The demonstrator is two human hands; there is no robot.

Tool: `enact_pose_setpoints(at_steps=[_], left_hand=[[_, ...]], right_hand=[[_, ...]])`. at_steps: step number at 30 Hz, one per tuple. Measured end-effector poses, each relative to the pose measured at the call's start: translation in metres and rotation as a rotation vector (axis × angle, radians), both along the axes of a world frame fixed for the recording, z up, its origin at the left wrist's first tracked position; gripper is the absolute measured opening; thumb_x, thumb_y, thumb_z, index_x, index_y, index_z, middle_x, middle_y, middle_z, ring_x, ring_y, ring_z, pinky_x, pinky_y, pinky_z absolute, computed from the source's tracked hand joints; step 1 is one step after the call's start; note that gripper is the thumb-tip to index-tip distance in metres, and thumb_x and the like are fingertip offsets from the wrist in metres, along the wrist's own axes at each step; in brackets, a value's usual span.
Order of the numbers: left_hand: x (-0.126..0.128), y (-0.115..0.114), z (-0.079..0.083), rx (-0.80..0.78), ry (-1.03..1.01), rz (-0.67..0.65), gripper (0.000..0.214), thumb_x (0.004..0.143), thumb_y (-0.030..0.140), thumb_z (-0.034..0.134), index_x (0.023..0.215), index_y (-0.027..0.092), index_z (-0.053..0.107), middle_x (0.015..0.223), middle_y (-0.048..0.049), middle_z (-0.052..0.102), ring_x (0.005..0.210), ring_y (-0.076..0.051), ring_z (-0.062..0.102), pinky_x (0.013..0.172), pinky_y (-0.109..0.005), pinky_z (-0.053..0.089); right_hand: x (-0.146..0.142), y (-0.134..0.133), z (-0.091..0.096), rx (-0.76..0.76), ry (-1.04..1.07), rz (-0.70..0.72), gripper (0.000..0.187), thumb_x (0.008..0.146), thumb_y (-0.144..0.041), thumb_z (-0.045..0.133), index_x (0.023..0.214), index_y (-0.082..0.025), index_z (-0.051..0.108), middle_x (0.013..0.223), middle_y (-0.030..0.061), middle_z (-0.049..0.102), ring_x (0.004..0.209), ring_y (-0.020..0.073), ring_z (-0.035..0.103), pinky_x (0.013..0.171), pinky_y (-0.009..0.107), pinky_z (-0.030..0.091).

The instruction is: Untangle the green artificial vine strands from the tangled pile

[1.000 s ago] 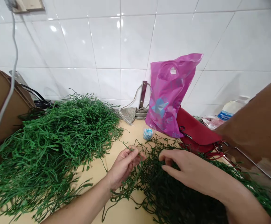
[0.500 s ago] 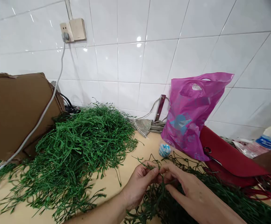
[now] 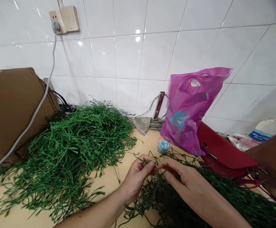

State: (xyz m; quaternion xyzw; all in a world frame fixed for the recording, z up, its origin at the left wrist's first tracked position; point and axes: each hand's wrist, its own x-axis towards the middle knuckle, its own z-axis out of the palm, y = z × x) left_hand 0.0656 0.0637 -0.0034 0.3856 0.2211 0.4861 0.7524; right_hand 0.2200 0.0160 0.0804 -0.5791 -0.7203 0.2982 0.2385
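while the left hand [image 3: 138, 174] pinches a green strand [image 3: 146, 161] at the lower centre of the frame, the right hand [image 3: 187, 180] curls up close beside it, whether gripping i can't tell. a green pile [image 3: 168, 205] spreads lower right; the purple bag [image 3: 187, 110] and the bottle's blue label [image 3: 260, 136], far right, carry lettering too blurred to read.

My left hand [image 3: 136, 179] and right hand [image 3: 189, 182] are bare, as are my wrists and what shows of my forearms [image 3: 102, 207]. A small spot marks my left forearm; my fingernails are too small to make out.
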Motion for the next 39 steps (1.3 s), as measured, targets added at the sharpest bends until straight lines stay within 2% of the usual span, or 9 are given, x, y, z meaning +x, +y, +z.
enact_pose_setpoints(at_steps=[3, 7, 10, 16, 20, 24, 28, 34, 39], left_hand=[[-0.001, -0.001, 0.001, 0.004, 0.007, 0.019, 0.027, 0.081, 0.039, 0.078, 0.085, 0.016, 0.063, 0.075, 0.0011, 0.059, 0.076, -0.012, 0.055, 0.078, -0.026, 0.043], [-0.001, -0.003, 0.005, -0.01, 0.015, 0.017, 0.027, 0.08, 0.039, 0.079, 0.085, 0.017, 0.064, 0.076, 0.0003, 0.06, 0.077, -0.014, 0.056, 0.079, -0.027, 0.043], [-0.002, -0.003, 0.007, -0.054, -0.026, 0.033, 0.03, 0.079, 0.042, 0.079, 0.081, 0.016, 0.065, 0.077, -0.0008, 0.062, 0.076, -0.014, 0.057, 0.079, -0.027, 0.044], [-0.005, 0.002, 0.008, -0.22, -0.127, -0.07, 0.066, 0.087, 0.07, 0.053, 0.119, 0.014, 0.065, 0.099, -0.0105, 0.072, 0.081, -0.019, 0.066, 0.081, -0.033, 0.049], [-0.005, -0.001, 0.009, -0.227, -0.096, -0.186, 0.068, 0.09, 0.07, 0.048, 0.127, 0.014, 0.061, 0.11, -0.0127, 0.072, 0.087, -0.02, 0.067, 0.081, -0.032, 0.05], [-0.006, -0.006, 0.012, -0.172, 0.01, -0.192, 0.073, 0.084, 0.075, 0.052, 0.127, 0.018, 0.064, 0.119, -0.0115, 0.07, 0.103, -0.025, 0.066, 0.085, -0.033, 0.049], [-0.007, -0.005, 0.014, -0.094, 0.024, -0.214, 0.076, 0.08, 0.078, 0.054, 0.122, 0.017, 0.07, 0.118, -0.0109, 0.071, 0.112, -0.028, 0.062, 0.095, -0.035, 0.046], [-0.005, -0.004, 0.012, -0.061, 0.047, -0.116, 0.062, 0.093, 0.067, 0.043, 0.118, 0.018, 0.072, 0.119, -0.0101, 0.071, 0.122, -0.027, 0.057, 0.107, -0.037, 0.04], [-0.008, -0.002, 0.013, -0.099, 0.064, -0.093, 0.067, 0.093, 0.07, 0.041, 0.114, 0.015, 0.073, 0.113, -0.0098, 0.073, 0.118, -0.025, 0.06, 0.106, -0.034, 0.041]], right_hand=[[-0.003, -0.002, 0.002, -0.055, 0.056, -0.02, 0.03, 0.1, -0.048, 0.038, 0.095, -0.025, 0.057, 0.083, 0.0016, 0.066, 0.077, 0.0191, 0.061, 0.07, 0.03, 0.046], [-0.009, -0.004, -0.003, 0.015, -0.042, 0.006, 0.011, 0.095, -0.025, 0.046, 0.09, -0.025, 0.056, 0.081, 0.0011, 0.066, 0.074, 0.0191, 0.06, 0.067, 0.03, 0.042], [-0.011, -0.006, -0.001, 0.064, -0.154, 0.023, 0.017, 0.093, -0.016, 0.044, 0.087, -0.024, 0.057, 0.077, 0.0014, 0.067, 0.07, 0.0195, 0.059, 0.066, 0.031, 0.039], [-0.003, -0.012, 0.011, 0.0, -0.127, 0.057, 0.016, 0.094, -0.022, 0.05, 0.081, -0.023, 0.059, 0.077, 0.0019, 0.069, 0.068, 0.0182, 0.061, 0.064, 0.029, 0.039], [-0.008, -0.011, 0.002, -0.149, -0.045, 0.094, 0.014, 0.088, -0.034, 0.064, 0.083, -0.021, 0.06, 0.077, 0.0009, 0.068, 0.068, 0.017, 0.059, 0.06, 0.027, 0.039], [-0.02, -0.003, -0.009, -0.129, 0.146, 0.08, 0.019, 0.093, -0.028, 0.051, 0.078, -0.021, 0.059, 0.074, 0.0005, 0.062, 0.068, 0.0154, 0.056, 0.061, 0.027, 0.041], [-0.01, 0.002, -0.003, -0.101, 0.354, 0.029, 0.018, 0.093, -0.025, 0.047, 0.077, -0.021, 0.056, 0.074, -0.0006, 0.059, 0.068, 0.0145, 0.056, 0.064, 0.027, 0.045], [-0.008, -0.005, -0.003, -0.074, 0.024, 0.123, 0.013, 0.082, -0.014, 0.062, 0.091, -0.023, 0.065, 0.076, -0.0037, 0.06, 0.071, 0.0141, 0.054, 0.066, 0.026, 0.038], [-0.039, -0.004, -0.015, 0.094, 0.037, 0.201, 0.022, 0.075, 0.001, 0.061, 0.067, -0.018, 0.053, 0.087, -0.0006, 0.056, 0.084, 0.0143, 0.052, 0.072, 0.025, 0.037]])
